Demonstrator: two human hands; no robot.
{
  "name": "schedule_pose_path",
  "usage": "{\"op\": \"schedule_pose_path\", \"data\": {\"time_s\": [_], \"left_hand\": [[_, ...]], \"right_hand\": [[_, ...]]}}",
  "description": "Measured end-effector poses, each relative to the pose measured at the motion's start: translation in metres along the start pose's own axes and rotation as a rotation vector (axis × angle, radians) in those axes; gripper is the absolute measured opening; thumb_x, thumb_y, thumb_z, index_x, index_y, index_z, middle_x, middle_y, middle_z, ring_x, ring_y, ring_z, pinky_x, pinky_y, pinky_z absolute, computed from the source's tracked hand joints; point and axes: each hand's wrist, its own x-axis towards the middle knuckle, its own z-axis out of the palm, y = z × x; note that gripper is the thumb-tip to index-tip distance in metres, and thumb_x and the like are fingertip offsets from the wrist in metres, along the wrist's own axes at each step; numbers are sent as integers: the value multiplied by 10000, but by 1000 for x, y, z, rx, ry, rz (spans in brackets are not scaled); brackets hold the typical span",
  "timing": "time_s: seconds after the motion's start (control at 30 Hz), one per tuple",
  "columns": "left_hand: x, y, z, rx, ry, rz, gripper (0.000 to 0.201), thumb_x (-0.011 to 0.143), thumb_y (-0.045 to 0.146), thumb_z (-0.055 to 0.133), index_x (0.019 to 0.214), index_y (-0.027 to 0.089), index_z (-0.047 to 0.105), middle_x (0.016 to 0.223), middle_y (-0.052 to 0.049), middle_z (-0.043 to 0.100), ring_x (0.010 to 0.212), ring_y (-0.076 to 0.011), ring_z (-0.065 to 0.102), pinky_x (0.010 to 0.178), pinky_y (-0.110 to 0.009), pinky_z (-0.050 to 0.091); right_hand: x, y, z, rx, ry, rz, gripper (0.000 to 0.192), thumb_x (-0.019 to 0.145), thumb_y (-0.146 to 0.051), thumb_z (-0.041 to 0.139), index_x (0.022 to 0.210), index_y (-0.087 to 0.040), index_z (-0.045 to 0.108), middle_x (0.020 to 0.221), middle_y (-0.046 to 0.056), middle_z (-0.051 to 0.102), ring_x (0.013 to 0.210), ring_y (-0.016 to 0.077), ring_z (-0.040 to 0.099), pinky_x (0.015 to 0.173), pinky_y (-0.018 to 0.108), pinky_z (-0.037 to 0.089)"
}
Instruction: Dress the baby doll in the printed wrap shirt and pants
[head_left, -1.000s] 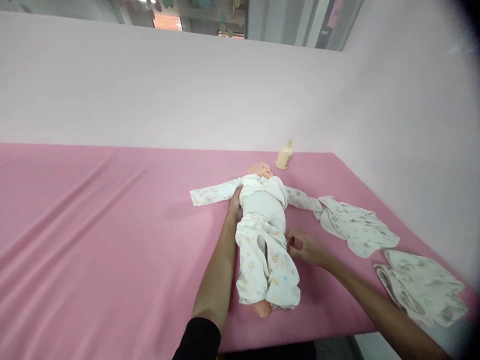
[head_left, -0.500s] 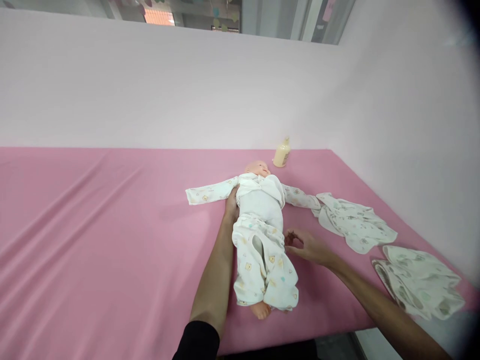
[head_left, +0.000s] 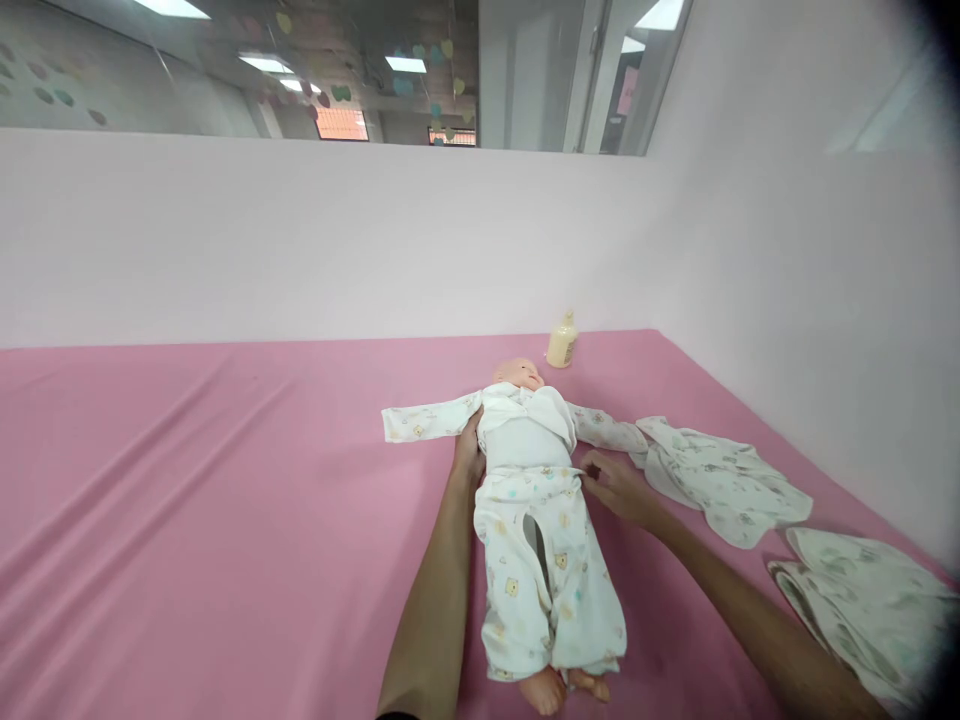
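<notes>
Head view is showing a baby doll lying face up on the pink sheet, sleeves spread wide. The left hand is cupping its side, fingers curled against the top, seemingly steadying it. The right hand is pinching the printed trousers at the waistband. 2 folded cloths are lying nearby, with a bottle beyond the head.

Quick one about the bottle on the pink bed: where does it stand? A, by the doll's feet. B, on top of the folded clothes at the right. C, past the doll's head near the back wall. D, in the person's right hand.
C: the bottle stands upright on the pink bed just beyond the doll, near its head and close to the back wall, touched by neither hand.
</notes>
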Motion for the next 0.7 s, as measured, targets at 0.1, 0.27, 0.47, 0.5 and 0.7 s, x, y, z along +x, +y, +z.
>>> {"op": "schedule_pose_path", "data": {"time_s": [0.1, 0.27, 0.47, 0.5, 0.7], "left_hand": [[3, -1, -3, -12, -1, -20, 474, 792, 373, 714, 1213, 166, 644, 1104, -103, 726, 1090, -284, 669, 1018, -404, 496], [12, -5, -9, -13, -10, 38, 460, 779, 321, 734, 1205, 171, 644, 1142, -102, 713, 1115, -270, 658, 1037, -407, 487], [16, -7, -11, -22, 13, 66, 383, 778, 295, 744, 1123, 143, 678, 1172, -98, 703, 1145, -256, 641, 1061, -375, 473], [16, -7, -11, -23, 20, 65, 379, 777, 289, 744, 1118, 136, 679, 1166, -100, 706, 1141, -257, 642, 1060, -375, 474], [9, -4, -4, -45, 4, 54, 395, 793, 304, 734, 1158, 169, 662, 1157, -86, 705, 1146, -253, 634, 1036, -377, 485]], "right_hand": [[18, 6, -5, 23, 11, -9, 197, 924, -383, 487, 817, -227, 538, 822, 22, 601, 769, 195, 536, 730, 335, 432], [32, 10, -18, 161, -80, 90, 242, 907, -445, 530, 857, -218, 596, 856, 16, 612, 814, 192, 547, 768, 335, 431], [40, 30, -14, 419, -155, 143, 278, 843, -483, 621, 874, -210, 578, 839, 3, 625, 818, 181, 564, 776, 326, 444], [41, 32, -13, 428, -150, 150, 288, 840, -491, 621, 881, -209, 580, 843, 5, 631, 821, 183, 569, 782, 331, 450], [27, 22, -7, 454, -75, 198, 297, 824, -469, 643, 971, -212, 625, 1000, 43, 684, 946, 224, 615, 913, 406, 474]]}}
